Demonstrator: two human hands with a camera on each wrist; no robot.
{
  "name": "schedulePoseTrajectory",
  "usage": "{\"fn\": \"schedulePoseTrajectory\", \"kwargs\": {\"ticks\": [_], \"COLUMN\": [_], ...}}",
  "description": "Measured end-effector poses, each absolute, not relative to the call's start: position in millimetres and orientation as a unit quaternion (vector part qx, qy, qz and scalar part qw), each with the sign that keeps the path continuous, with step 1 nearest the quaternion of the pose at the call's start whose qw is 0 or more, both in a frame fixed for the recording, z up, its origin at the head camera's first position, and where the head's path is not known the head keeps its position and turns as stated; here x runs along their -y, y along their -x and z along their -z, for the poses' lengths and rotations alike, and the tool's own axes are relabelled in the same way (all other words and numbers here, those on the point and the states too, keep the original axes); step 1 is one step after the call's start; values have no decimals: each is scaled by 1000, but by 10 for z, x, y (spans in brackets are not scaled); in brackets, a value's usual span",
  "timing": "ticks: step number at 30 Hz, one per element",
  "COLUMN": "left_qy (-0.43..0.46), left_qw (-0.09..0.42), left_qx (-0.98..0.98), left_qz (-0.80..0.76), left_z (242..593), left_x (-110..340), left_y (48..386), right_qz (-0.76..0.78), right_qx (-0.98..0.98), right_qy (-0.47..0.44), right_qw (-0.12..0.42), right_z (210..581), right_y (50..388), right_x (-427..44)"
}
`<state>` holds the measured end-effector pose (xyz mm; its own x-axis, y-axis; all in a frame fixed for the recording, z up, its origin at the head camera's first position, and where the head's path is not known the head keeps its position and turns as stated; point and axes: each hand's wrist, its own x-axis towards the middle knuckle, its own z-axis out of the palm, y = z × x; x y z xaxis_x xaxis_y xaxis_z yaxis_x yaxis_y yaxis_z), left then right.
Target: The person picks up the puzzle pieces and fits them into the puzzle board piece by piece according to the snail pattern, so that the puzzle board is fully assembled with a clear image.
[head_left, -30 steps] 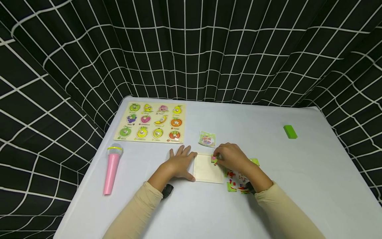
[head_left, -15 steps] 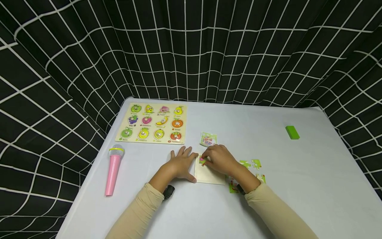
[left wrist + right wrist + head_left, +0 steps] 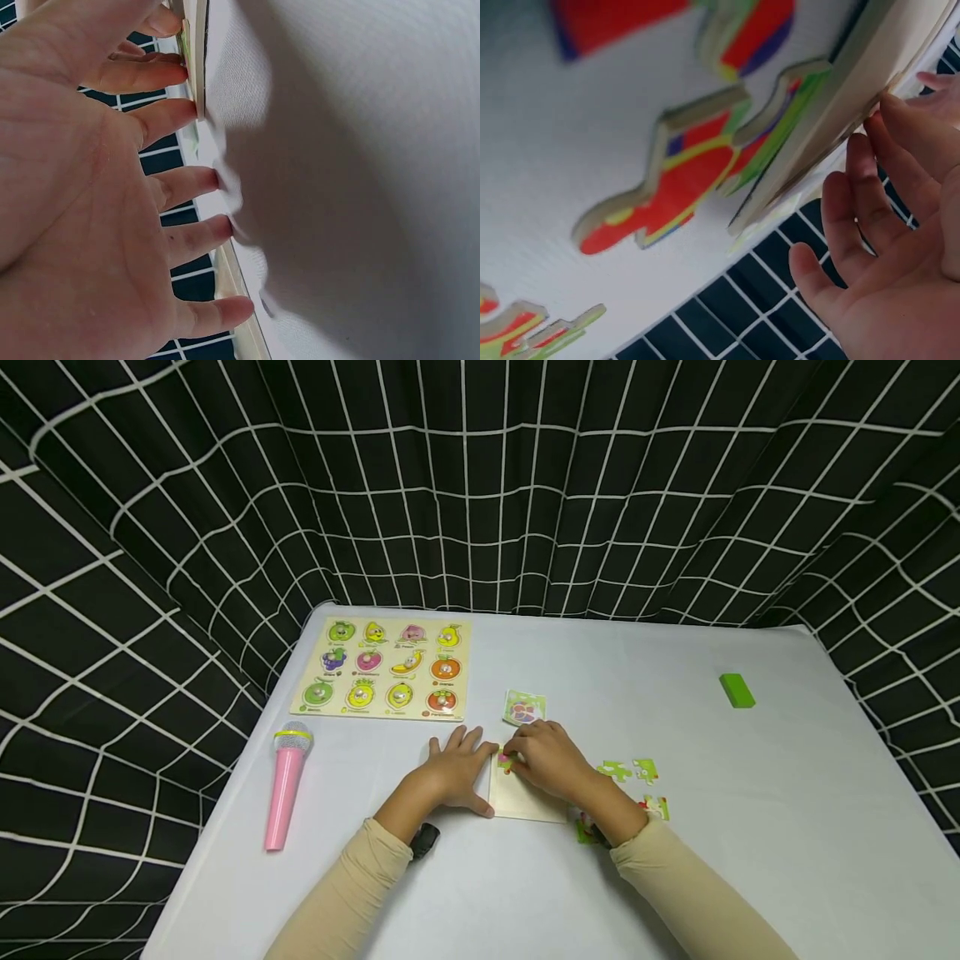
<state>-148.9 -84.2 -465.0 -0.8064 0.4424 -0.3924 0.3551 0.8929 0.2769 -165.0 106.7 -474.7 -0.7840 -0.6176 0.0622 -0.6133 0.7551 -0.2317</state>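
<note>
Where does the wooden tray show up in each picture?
Head: the tray lies below centre, slightly right, partly under the right hand.
Left wrist: top, left of centre, the tray seen edge-on.
Right wrist: the tray slants across the upper right.
Shared landmark: the black curtain with white grid lines.

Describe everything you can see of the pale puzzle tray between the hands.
The tray is a pale, square-looking board, apparently wood, with a thin raised rim. It lies flat on the white table. The left hand touches its left side, index finger near the far corner, thumb near the close one. At the far left corner, the right hand holds a green-and-pink puzzle piece; that hand hides the tray's far right part.
</note>
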Motion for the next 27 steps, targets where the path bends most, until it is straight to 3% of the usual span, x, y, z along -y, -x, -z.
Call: {"fn": "schedulePoseTrajectory", "kwargs": {"ticks": [11,17,27], "left_qy": [-203,-204,-210], "left_qw": [231,227,224], "left_qx": [-946,-945,-944], "left_qz": [-103,-114,-118], "left_z": [4707,4700,4665], "left_x": [849,870,861], "left_y": [1452,1455,1485], "right_qz": [143,137,139], "right_qx": [-930,-945,-968], "right_qy": [336,296,206], "right_qw": [48,27,44], "right_z": [4612,4529,4528], "right_y": [1612,1612,1473], "right_x": [-1225,-1607,-2237]}}
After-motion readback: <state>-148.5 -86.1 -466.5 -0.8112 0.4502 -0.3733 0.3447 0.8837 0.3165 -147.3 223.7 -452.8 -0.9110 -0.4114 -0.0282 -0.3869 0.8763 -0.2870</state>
